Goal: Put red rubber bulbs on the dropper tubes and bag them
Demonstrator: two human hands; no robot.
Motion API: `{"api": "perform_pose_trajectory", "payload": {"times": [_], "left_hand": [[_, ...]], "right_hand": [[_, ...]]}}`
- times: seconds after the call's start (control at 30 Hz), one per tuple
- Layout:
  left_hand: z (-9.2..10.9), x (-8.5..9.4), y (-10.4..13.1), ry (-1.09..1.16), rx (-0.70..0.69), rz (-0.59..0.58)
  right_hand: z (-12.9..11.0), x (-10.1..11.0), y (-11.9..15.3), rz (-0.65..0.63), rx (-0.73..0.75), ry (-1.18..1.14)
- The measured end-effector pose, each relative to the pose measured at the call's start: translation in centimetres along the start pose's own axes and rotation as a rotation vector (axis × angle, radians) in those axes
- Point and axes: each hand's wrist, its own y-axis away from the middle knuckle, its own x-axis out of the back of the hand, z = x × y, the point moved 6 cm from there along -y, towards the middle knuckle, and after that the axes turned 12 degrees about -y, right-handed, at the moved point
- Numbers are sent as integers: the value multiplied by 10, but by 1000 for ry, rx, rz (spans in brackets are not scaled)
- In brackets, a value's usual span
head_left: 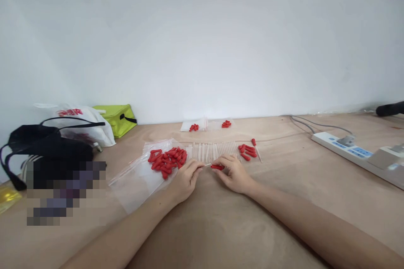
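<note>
My left hand pinches a thin clear glass dropper tube that points to the right. Between the fingers of my right hand is a red rubber dropper bulb, its end close to the tube's tip; whether they touch I cannot tell. Behind both hands lies a row of clear tubes. A heap of red bulbs rests on a clear plastic bag left of my left hand. Several more bulbs lie past my right hand, beside a dropper with its bulb on.
Two small bags with red bulbs lie near the wall. To the left are a black bag, a white plastic bag and a lime-green bag. On the right, a power strip with plugs and a grey cable sits on the wooden table.
</note>
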Motion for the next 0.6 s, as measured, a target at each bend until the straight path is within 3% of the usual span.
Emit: {"api": "perform_pose_trajectory", "payload": {"times": [0.6], "left_hand": [[-1, -2, 2, 48, -10, 4]], "right_hand": [[1, 0, 0, -20, -10, -166]]}}
